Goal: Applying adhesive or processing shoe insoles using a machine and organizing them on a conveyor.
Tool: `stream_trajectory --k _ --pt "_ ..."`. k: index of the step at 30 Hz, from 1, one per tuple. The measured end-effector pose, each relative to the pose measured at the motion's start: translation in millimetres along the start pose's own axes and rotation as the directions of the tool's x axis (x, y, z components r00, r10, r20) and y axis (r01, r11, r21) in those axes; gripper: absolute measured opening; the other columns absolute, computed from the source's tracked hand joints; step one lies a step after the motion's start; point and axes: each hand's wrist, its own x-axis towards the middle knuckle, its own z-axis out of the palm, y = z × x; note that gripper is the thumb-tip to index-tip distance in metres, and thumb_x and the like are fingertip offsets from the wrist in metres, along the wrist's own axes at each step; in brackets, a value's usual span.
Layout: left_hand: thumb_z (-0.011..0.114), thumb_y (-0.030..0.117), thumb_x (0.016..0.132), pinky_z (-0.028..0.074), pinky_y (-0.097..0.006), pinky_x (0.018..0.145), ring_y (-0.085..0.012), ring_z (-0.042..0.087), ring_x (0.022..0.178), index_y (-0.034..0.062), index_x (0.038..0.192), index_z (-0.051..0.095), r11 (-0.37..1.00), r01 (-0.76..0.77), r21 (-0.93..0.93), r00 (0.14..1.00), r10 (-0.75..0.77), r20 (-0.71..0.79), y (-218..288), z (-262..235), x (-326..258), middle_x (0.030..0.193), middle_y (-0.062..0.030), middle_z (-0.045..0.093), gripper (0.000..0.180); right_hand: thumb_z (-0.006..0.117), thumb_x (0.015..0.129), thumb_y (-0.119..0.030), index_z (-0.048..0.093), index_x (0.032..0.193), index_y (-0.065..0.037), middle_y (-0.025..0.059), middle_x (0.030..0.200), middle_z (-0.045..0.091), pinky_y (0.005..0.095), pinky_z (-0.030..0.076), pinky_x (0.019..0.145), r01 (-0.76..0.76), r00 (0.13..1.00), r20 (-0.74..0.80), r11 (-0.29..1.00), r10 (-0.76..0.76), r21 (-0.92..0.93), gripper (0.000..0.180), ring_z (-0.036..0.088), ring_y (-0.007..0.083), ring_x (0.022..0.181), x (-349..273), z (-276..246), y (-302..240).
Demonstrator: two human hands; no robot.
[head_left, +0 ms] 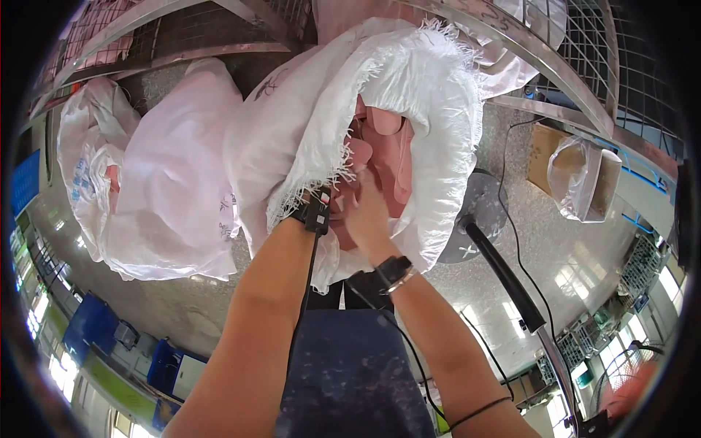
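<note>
- Left, on the floor (241, 255): white woven sacks (164, 175) stand beside the open sack (438, 160), its mouth fringed and facing the wearer.
- Left hand: its forearm (252, 292) reaches the near left edge of the mouth; beyond the black wrist device (316, 213) the hand is largely hidden by that device and the frayed edge, so the state of its grip cannot be told.
- Centre, within the mouth: pink pieces (383, 122), flat and round-ended, lie jumbled; their lower parts are buried, and their number is hard to make out.
- Key relation: one rounded piece (358, 154) lies just beyond the right fingertips, toward the far edge of the mouth; the right hand is apparently the nearer.
- Right hand (370, 215): it reaches in over the near edge, fingers among the pieces; the fingertips blend with the pink, and whether the grip pinches anything cannot be told.
- Right of the fingers: a longer piece (402, 164) lies along the mouth's right edge, its long axis running from far edge to near.
</note>
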Motion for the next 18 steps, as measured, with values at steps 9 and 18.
stream_trajectory --k 9,18 --pt "0.07 0.021 0.084 0.051 -0.031 0.076 -0.017 0.061 0.097 0.0089 0.117 0.057 0.982 0.113 -0.154 0.992 -0.101 0.081 21.4 -12.3 -68.4 0.109 -0.0052 0.061 0.037 0.056 0.083 -0.007 0.048 0.126 -0.001 0.0178 0.125 0.054 0.0423 0.043 0.097 0.209 0.97 0.026 0.783 -0.24 -0.586 0.044 0.051 0.0367 0.117 -7.6 -86.5 35.7" --pt "0.072 0.001 0.078 0.051 -0.032 0.089 -0.0194 0.058 0.108 0.0061 0.128 0.049 0.954 0.163 -0.25 0.935 -0.068 0.347 3.2 -64.4 -183.7 0.119 -0.0059 0.057 0.055 0.061 0.084 -0.015 0.042 0.131 0.004 0.0214 0.114 0.06 0.0415 0.047 0.09 -0.209 0.976 -0.022 0.912 0.216 -0.351 0.055 0.059 0.0359 0.107 -0.8 -99.6 52.6"
